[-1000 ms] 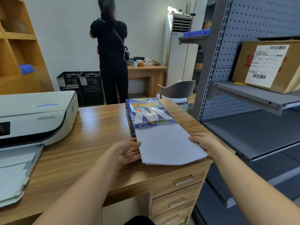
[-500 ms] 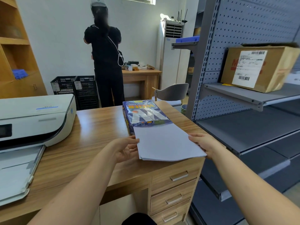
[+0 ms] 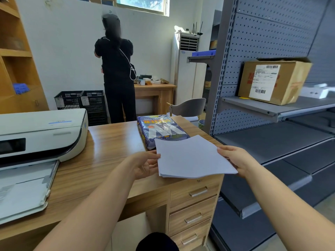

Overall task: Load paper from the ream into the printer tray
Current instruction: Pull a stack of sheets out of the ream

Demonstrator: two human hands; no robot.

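Note:
A thin stack of white paper (image 3: 192, 158) is lifted off the wooden desk (image 3: 101, 156), its far edge curling over the blue ream wrapper (image 3: 159, 130). My left hand (image 3: 145, 165) grips the stack's left edge and my right hand (image 3: 233, 160) grips its right edge. The white printer (image 3: 39, 134) stands at the desk's left, with its paper tray (image 3: 23, 192) pulled out toward me and a little paper lying in it.
Grey metal shelving (image 3: 272, 138) rises close on the right, with a cardboard box (image 3: 272, 80) on it. Desk drawers (image 3: 195, 211) are below the paper. A person in black (image 3: 116, 69) stands at the back by crates (image 3: 81, 100) and a chair (image 3: 188, 107).
Both hands have raised the paper stack off the desk, and it now bends upward at the far edge. The camera has tilted up.

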